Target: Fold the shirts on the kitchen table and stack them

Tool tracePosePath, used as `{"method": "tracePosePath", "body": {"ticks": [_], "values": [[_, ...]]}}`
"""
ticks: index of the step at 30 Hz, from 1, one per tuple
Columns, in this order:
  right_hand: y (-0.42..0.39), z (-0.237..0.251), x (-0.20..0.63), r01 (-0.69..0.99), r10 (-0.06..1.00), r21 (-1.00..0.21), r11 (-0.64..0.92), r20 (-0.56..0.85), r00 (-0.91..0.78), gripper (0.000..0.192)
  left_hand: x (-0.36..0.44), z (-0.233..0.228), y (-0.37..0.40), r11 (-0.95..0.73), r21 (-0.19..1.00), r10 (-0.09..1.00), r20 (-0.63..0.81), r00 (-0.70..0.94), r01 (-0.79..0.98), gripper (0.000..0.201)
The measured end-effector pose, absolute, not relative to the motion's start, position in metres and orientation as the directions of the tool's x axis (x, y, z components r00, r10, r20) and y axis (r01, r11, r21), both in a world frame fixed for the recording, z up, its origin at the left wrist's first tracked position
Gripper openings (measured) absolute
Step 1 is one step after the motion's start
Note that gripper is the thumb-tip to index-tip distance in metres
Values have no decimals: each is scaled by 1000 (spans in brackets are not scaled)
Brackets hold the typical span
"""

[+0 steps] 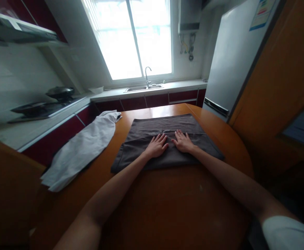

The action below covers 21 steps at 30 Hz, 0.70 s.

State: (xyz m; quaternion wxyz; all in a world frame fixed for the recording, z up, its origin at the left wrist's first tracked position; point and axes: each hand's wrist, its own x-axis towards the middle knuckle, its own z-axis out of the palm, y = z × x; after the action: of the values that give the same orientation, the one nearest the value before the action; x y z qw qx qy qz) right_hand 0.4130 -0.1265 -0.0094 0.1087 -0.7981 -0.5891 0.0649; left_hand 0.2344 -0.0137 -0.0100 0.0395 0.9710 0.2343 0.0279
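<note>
A dark grey garment point(141, 159) lies folded on the wooden table point(167, 205), its near part doubled over so that a fold edge runs across the middle. What kind of garment it is I cannot tell. Flat on the cloth, near that edge, rests my left hand point(157, 146), fingers stretched out. My right hand point(183, 141) lies beside it, also flat with fingers spread and pointing away from me. A small gap of cloth shows between the two hands. Neither one grips anything.
White clothing point(84, 149) with darker cloth beneath is heaped along the table's left edge. Beyond are a sink point(141, 88) with a faucet point(147, 74), a stove point(47, 109) bearing a lidded pan point(60, 92), and a fridge point(235, 59) at the right.
</note>
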Motion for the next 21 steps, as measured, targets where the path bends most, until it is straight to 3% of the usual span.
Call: {"method": "tracePosePath", "body": {"ticks": [7,13,18,21], "values": [[-175,-13,487,885,899,-163,-436,-22,438,76,236,-11,-12,-882,110,463,11,886,459,67],[-188,-1,485,871,870,-169,-462,107,482,73,235,-7,-12,-878,140,464,20,886,457,64],[-184,4,413,929,916,-240,-281,221,334,66,235,10,-29,-922,154,369,74,926,355,60],[-188,-2,375,956,961,-248,-157,185,206,62,237,10,-54,-937,190,315,97,944,293,56]]}}
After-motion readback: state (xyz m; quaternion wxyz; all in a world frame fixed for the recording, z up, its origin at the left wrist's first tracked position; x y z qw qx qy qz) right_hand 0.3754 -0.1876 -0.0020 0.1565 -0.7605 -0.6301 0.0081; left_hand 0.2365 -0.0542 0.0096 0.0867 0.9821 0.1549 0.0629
